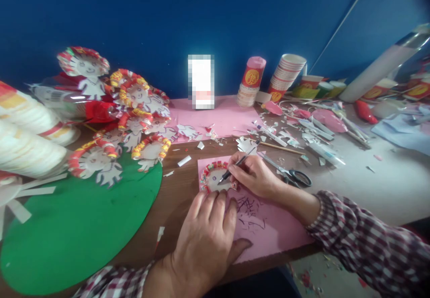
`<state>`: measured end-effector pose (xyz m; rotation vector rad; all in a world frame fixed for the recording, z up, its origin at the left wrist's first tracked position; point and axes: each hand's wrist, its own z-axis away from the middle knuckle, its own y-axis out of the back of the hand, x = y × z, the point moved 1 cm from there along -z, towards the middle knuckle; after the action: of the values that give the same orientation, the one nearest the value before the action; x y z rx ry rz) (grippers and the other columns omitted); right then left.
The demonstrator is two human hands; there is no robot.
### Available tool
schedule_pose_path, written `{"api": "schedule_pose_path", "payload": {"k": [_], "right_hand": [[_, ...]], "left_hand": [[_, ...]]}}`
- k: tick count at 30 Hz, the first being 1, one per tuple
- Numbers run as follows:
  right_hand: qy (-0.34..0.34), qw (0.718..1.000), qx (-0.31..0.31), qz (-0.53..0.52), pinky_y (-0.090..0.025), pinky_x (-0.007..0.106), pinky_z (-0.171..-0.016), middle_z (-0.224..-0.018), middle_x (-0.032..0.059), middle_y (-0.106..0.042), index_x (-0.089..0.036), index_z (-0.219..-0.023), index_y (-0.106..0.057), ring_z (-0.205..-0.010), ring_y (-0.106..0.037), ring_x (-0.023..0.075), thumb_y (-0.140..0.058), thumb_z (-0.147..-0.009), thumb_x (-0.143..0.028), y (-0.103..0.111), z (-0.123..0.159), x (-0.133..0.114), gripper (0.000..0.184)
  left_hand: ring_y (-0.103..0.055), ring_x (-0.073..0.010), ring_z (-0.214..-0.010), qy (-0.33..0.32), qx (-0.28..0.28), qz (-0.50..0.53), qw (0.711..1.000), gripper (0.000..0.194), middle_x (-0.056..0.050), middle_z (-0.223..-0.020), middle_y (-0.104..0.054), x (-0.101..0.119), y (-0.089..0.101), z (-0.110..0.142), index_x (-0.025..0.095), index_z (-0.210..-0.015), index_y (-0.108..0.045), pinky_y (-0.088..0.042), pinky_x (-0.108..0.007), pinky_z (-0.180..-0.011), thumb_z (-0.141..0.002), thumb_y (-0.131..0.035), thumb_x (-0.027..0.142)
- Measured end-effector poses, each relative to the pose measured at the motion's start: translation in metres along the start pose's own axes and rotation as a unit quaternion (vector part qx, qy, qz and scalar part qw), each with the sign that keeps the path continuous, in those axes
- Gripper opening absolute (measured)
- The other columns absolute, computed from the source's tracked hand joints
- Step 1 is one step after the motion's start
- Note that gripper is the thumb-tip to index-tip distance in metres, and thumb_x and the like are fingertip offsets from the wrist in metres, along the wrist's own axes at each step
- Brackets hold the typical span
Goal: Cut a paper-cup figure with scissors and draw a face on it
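Observation:
A black pen [231,172] is held in my right hand [255,172], its tip on the white middle of a paper cut-out [215,180]. That round piece is ringed with curled red, yellow and green paper, and a small drawn eye shows on it. My left hand [208,226] lies over the lower edge of the cut-out, fingers stretched forward and thumb apart. Under both is a pink sheet [275,235] with dark pen marks. What lies beneath my left palm is hidden.
Black-handled scissors [300,178] lie beyond my right wrist, near paper scraps [285,136]. Finished paper figures [151,148] crowd the left, by a green oval board [83,226]. Stacked paper cups [287,74] stand against the blue wall [151,20]. A blurred-out bright rectangle [200,80] stands centrally.

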<state>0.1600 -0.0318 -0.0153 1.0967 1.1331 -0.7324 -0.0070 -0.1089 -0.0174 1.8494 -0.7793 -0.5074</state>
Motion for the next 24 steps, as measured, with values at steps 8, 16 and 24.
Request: {"api": "schedule_pose_path", "payload": {"k": [8,16,24], "right_hand": [[-0.001,1.0,0.002,-0.001,-0.042,0.021,-0.048,-0.064,-0.0001,-0.059,-0.015,-0.085,-0.052,-0.049,-0.053,0.0075,-0.047,-0.091,-0.031,0.0003,0.0003,-0.0009,0.017],[-0.003,1.0,0.001,0.013,-0.042,0.02,-0.047,-0.063,-0.0007,-0.059,-0.016,-0.085,-0.052,-0.049,-0.053,0.0075,-0.046,-0.092,-0.03,0.0006,0.0002,-0.0006,0.017],[-0.005,1.0,-0.003,0.009,-0.043,0.02,-0.047,-0.064,-0.0009,-0.059,-0.016,-0.086,-0.051,-0.049,-0.055,0.0082,-0.047,-0.091,-0.027,0.001,0.001,0.0006,0.013]], "left_hand": [[-0.058,-0.0317,-0.099,-0.001,-0.003,0.003,1.0,0.064,-0.018,-0.11,-0.064,0.0004,0.0,-0.0004,0.009,-0.112,-0.063,-0.042,-0.052,-0.091,-0.081,-0.046,0.064],[-0.058,-0.0321,-0.099,0.001,-0.009,0.007,1.0,0.066,-0.018,-0.111,-0.063,0.0002,-0.0004,0.0,0.009,-0.112,-0.062,-0.041,-0.052,-0.091,-0.081,-0.046,0.065],[-0.057,-0.0316,-0.099,0.003,-0.006,0.012,1.0,0.064,-0.018,-0.111,-0.063,0.0002,-0.0002,0.0001,0.009,-0.112,-0.062,-0.041,-0.052,-0.091,-0.083,-0.044,0.063]]}}
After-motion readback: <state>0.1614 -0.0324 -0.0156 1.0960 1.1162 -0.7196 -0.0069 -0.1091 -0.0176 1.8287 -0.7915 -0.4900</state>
